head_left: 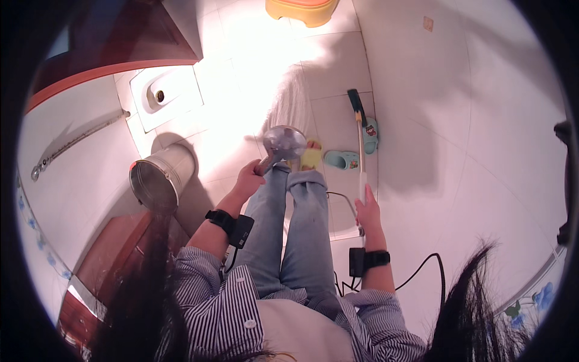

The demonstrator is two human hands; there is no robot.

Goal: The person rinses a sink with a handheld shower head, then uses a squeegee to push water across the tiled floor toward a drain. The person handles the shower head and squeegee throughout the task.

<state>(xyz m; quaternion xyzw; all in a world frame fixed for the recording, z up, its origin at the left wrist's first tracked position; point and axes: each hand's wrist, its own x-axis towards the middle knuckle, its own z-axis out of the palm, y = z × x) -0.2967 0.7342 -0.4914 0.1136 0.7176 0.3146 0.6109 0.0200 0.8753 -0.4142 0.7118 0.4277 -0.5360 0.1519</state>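
My left hand (pixel 248 180) is closed round the short handle of a shiny metal water dipper (pixel 286 143), held out in front of my shins. Its round bowl is tilted away from me, and a pale sheet of water (pixel 289 99) spreads from it over the tiled floor. On the right, my right hand (pixel 368 212) grips the pale long handle of a scrub brush (pixel 356 105). The brush's dark green head points forward, close to the right wall. Beyond the dipper, a yellow slipper (pixel 310 158) is on my foot; the other foot is mostly hidden.
A metal bucket (pixel 186 161) stands at left, its inside dark. Beyond it lies a white squat toilet (pixel 186 96) beneath a red-brown panel (pixel 120 42). Teal clogs (pixel 341 160) rest near the brush handle. A yellow-orange stool (pixel 304 13) stands far ahead. Glare whitens the floor.
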